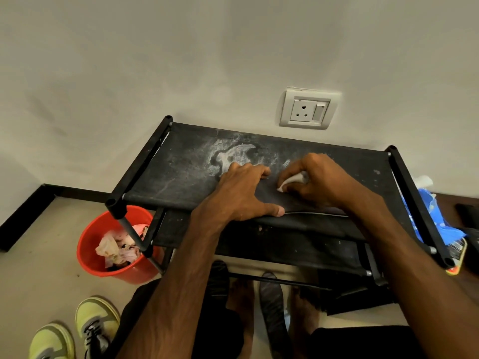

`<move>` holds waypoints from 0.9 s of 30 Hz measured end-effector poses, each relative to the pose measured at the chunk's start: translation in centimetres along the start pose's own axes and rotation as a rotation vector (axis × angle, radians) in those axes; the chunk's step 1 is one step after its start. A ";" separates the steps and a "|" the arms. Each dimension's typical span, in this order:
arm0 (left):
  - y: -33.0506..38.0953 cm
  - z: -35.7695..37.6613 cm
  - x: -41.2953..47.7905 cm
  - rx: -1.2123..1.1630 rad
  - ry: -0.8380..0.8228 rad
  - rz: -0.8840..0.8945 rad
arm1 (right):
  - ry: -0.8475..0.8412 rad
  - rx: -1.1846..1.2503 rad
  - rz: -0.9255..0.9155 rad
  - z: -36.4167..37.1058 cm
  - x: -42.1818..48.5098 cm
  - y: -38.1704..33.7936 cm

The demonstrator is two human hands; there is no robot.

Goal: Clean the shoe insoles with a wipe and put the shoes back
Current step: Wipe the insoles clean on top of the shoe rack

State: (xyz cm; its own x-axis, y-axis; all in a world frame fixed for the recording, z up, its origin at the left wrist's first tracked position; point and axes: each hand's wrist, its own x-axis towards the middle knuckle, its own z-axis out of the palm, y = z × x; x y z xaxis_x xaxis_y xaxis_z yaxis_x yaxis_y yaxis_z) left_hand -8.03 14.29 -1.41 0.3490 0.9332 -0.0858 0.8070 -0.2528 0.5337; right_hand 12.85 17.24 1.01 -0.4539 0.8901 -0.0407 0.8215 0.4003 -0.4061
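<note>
Black fabric makes the top shelf of the shoe rack (181, 174), and on it, near the front edge, lies a dark insole (269, 199) that is hard to separate from the cloth. The left hand (243, 193) presses it flat with fingers spread and almost straight, the thumb at the front edge. The right hand (318, 177) is just beside it, its fingers curled tightly round a bunched white wipe (290, 181), whose tip touches the insole.

By judgement, the task is in the middle of the cleaning step: this insole is being wiped and is not yet back in a shoe. The yellow-green shoes (96, 322) stand on the floor at the lower left, well apart from the rack, so putting them back is still to do. Two dark flat pieces (272, 299) lie on the floor near the person's feet; whether they are other insoles or slippers cannot be told, nor whether they are already clean.

The red bucket (85, 237) stands on the floor, partly under the left corner of the rack. It holds crumpled pale and pinkish papers (116, 250); they may be used wipes, but this is not certain. At the right end of the rack a blue packet (427, 211) lies open with a white sheet coming out, probably the supply of wipes.
</note>
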 end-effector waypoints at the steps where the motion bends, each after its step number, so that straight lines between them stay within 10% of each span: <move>1: 0.0 0.0 0.0 -0.002 0.003 0.001 | 0.018 -0.012 0.039 -0.2 0.0 0.4; 27: -0.2 0.1 0.0 0.007 0.008 -0.006 | -0.072 0.040 -0.040 0.2 0.0 -0.6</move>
State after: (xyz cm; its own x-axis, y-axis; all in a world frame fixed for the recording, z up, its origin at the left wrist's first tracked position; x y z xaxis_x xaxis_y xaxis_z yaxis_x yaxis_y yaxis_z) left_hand -8.16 14.36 -1.59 0.3401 0.9368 -0.0825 0.8124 -0.2484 0.5276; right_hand 12.34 16.96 1.06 -0.5105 0.8553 -0.0885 0.7885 0.4245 -0.4451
